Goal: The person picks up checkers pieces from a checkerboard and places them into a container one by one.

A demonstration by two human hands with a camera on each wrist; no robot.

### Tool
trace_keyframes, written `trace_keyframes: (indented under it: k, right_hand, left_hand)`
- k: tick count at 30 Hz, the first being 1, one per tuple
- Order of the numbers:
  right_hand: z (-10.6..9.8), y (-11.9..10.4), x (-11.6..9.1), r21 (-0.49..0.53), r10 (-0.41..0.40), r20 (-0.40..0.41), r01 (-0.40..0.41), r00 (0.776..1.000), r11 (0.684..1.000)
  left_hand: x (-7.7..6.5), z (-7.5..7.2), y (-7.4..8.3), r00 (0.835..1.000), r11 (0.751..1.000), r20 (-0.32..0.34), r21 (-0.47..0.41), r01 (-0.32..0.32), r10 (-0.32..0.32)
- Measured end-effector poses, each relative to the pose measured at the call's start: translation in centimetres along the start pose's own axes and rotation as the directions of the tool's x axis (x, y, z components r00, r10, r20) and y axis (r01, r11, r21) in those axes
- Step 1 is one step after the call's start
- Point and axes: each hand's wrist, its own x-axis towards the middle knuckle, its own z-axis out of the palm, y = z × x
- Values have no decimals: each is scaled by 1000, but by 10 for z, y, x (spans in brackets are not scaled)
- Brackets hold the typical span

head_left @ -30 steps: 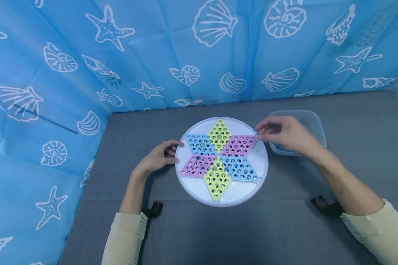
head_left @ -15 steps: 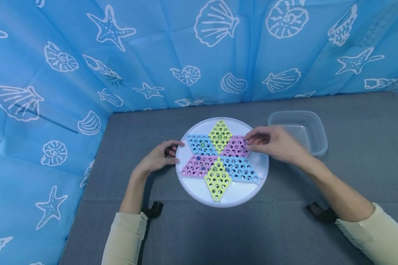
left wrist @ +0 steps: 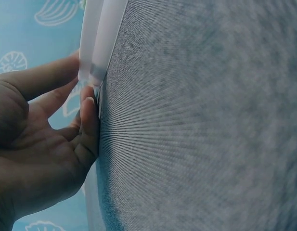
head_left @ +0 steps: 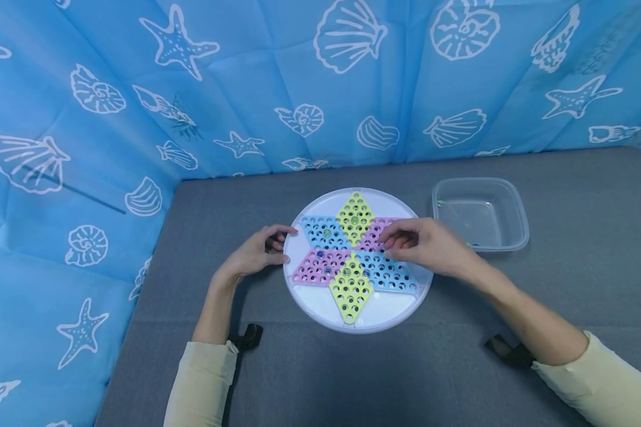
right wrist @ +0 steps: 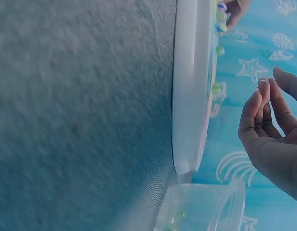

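A round white Chinese checkers board [head_left: 390, 308] with a yellow, blue and pink star lies on the table. Several marbles sit in its holes, among them a green marble [head_left: 327, 233] and a blue marble [head_left: 320, 254]. My left hand [head_left: 251, 252] holds the board's left rim; in the left wrist view, fingers lie on the rim and curl against its side near the cloth. Above the star's right part, my right hand [head_left: 427, 242] has thumb and fingertips brought close together. In the right wrist view this hand [right wrist: 276, 130] is off the board; whether a marble is between the fingertips is hidden.
A clear plastic container [head_left: 504, 237] stands to the right behind the board, with small green marbles [right wrist: 181, 214] at its bottom. Grey cloth [head_left: 352, 379] covers the table. A blue curtain [head_left: 246, 89] with white sea shapes hangs along the back and left.
My right hand has moved left and slightly nearer, from beside the container to over the board's pink and blue right part. The left hand stays at the rim.
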Motion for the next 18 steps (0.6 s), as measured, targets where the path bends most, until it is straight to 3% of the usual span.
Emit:
trace_keyframes:
  k: [6,10,13,18]
  right_hand:
    - [10,4,1,36,-4,23,3,1000,999]
    - [16,6,3,59,-1,46,-2,999,998]
    - [20,7,5,59,12,67,-16,998,998]
    - [24,12,8,53,3,97,-8,995,999]
  left_hand:
    - [1,0,2,1000,1000,13,2,13,-13]
    - [-8,0,23,1000,1000,19,6,10,-10]
    - [-8,0,22,1000,1000,14,7,12,-12]
    - [0,0,1,1000,1000,-1,3,15,-15]
